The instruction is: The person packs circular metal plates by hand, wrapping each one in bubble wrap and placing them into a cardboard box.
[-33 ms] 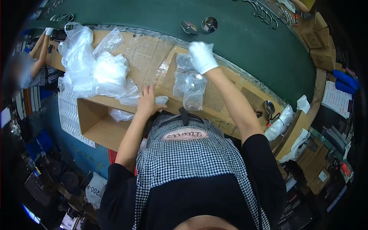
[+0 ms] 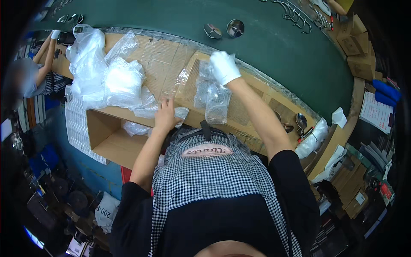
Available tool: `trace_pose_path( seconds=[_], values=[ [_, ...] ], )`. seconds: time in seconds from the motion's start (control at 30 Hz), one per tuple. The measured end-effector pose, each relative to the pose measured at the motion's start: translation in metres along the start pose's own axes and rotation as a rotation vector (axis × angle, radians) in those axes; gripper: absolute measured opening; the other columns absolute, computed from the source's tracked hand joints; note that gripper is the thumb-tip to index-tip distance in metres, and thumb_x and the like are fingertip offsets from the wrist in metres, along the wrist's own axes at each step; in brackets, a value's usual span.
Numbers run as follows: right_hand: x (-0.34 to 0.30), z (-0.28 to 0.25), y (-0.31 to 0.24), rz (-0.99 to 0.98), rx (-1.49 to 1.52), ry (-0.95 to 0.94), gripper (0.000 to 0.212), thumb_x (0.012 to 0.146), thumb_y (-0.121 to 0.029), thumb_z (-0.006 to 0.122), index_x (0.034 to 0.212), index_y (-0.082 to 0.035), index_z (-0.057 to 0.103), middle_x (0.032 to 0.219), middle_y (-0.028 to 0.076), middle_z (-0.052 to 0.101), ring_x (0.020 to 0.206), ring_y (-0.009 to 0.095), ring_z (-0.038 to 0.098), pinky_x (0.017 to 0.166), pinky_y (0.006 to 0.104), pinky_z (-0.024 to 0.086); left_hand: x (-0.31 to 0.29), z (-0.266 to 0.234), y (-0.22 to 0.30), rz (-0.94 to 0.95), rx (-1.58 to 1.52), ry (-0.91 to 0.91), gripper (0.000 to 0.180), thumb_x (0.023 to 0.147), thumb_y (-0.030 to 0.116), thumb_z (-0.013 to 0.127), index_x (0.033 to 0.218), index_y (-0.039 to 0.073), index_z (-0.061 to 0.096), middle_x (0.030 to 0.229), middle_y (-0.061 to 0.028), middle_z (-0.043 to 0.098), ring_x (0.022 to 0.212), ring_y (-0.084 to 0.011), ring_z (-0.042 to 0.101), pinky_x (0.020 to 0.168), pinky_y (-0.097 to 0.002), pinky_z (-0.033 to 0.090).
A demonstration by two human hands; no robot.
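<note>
My right hand [image 2: 224, 68], in a white glove, is curled closed over the far end of a bubble-wrap piece [image 2: 216, 107]. Its fingertips are hidden, so what they hold cannot be made out. The wrap lies on a cardboard sheet [image 2: 252, 96], with a round shiny thing [image 2: 212, 88] showing at its middle. Bare, with fingers apart, my left hand [image 2: 165, 115] rests at the bench's near edge. Beside its thumb is a clear plastic scrap [image 2: 182, 114]. Two round shiny metal pieces [image 2: 235, 28] sit on the green surface beyond my right hand.
Bubble-wrapped bundles [image 2: 124, 83] lie to the left, above an open cardboard box [image 2: 113, 145]. Shiny round parts [image 2: 301, 121] and a plastic-wrapped roll [image 2: 312, 139] are on the right. Metal hooks [image 2: 295, 15] lie at the far right. Another person [image 2: 32, 79] works at the far left.
My gloved right hand has shifted slightly left and nearer to me. My left hand stays in about the same place.
</note>
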State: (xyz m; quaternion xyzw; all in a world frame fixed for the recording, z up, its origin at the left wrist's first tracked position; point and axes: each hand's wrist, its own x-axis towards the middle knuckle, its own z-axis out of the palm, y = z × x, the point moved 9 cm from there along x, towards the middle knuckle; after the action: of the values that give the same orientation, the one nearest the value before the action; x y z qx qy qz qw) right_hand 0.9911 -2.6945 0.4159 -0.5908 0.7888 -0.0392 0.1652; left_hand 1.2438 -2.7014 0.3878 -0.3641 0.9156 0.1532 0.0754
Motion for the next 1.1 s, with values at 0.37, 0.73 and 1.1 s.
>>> trace_pose_path(
  seconds=[0.37,0.73,1.1],
  values=[
    [-0.028,-0.046,-0.052,-0.159,0.686,0.145,0.050,0.084,-0.033,0.062,0.122,-0.001,0.053,0.123,0.020,0.055,0.117,0.033,0.052,0.101,0.0376,0.040,0.023,-0.023,-0.006,-0.322,-1.486,-0.169,0.022,0.098,0.017,0.048,0.103,0.000,0.061,0.088,-0.0022,0.064,0.075,-0.0095,0.057,0.070,-0.0253,0.046],
    [-0.077,-0.037,-0.038,0.217,1.411,0.023,0.018,0.086,-0.014,0.065,0.091,0.003,0.063,0.083,0.008,0.066,0.075,0.015,0.060,0.068,0.0301,0.048,0.030,-0.087,0.045,-0.274,-1.736,-0.052,0.027,0.098,0.026,0.051,0.099,0.001,0.062,0.082,-0.0028,0.061,0.075,-0.0091,0.057,0.070,-0.0220,0.045],
    [-0.086,-0.055,-0.003,0.210,1.616,-0.026,0.033,0.085,-0.007,0.063,0.117,0.002,0.058,0.103,0.008,0.065,0.089,0.014,0.062,0.077,0.0247,0.049,0.037,-0.116,0.019,-0.143,-1.666,0.097,0.019,0.096,0.010,0.052,0.110,-0.002,0.053,0.084,-0.0030,0.057,0.072,-0.0097,0.054,0.064,-0.0221,0.044]
  ],
)
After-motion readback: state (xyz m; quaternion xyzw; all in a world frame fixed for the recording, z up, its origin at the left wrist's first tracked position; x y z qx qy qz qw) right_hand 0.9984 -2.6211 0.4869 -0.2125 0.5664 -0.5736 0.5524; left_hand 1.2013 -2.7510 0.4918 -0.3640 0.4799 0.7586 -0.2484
